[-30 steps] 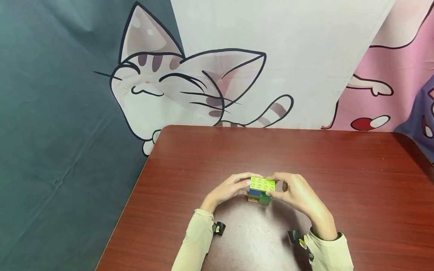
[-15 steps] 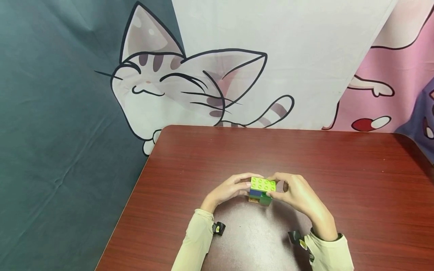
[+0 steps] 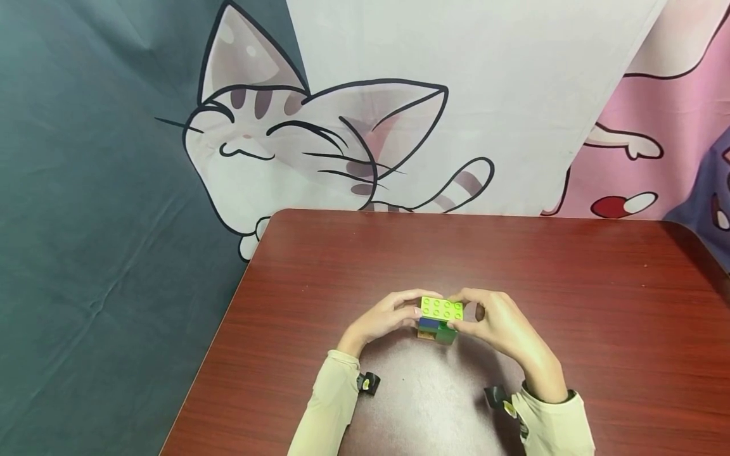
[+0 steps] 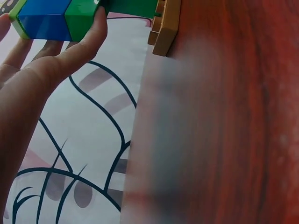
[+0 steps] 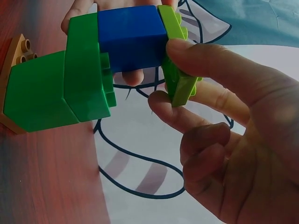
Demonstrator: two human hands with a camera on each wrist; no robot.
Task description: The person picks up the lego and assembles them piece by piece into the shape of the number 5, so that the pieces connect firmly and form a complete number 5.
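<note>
A stack of toy building bricks stands upright on the table (image 3: 319,272). At its foot lies a tan studded plate (image 5: 11,58), under a green brick (image 5: 37,91). Above come a second green brick (image 5: 86,70) and a blue brick (image 5: 133,37). A lime-green studded plate (image 3: 441,308) tops the stack and overhangs the blue brick to the right. My right hand (image 3: 504,323) pinches the lime plate's right end between thumb and fingers. From the left, my left hand (image 3: 376,322) grips the upper stack, fingers around the blue and upper green bricks; some fingertips are hidden behind them.
Behind the table's far edge hangs a cloth with a cartoon cat (image 3: 285,145). A pink printed part (image 3: 627,171) hangs at the right. Each wrist wears a small dark camera, the left camera (image 3: 369,384) and the right camera (image 3: 495,398).
</note>
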